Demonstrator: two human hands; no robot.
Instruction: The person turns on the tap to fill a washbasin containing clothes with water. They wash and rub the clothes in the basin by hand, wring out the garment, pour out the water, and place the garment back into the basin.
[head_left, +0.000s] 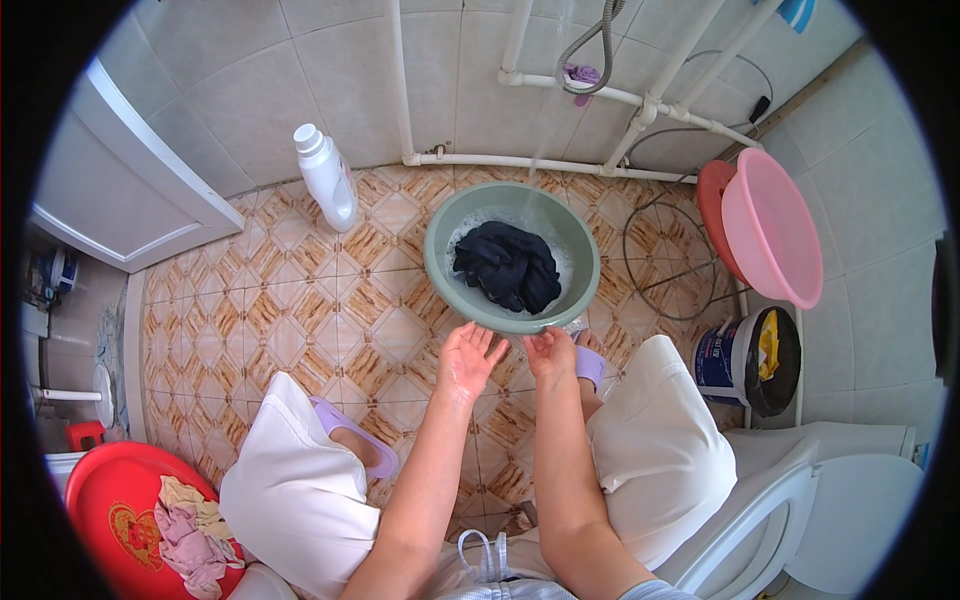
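A grey-green basin (437, 262) stands on the tiled floor ahead of me. Inside it a dark navy garment (508, 265) lies bunched in sudsy water. A thin stream of water falls from above toward its far rim. My left hand (470, 356) is at the near rim, palm up, with fingers spread and their tips against the rim's underside. Beside it, my right hand (550, 353) has its fingers bent onto the same rim; some fingertips are hidden.
A white bottle (328, 185) stands beyond the basin to the left. Pink basin (770, 230), bucket (735, 360) and toilet (780, 500) line the right side. A red basin (110, 475) with clothes (190, 535) sits lower left. A hose (640, 275) loops over the floor.
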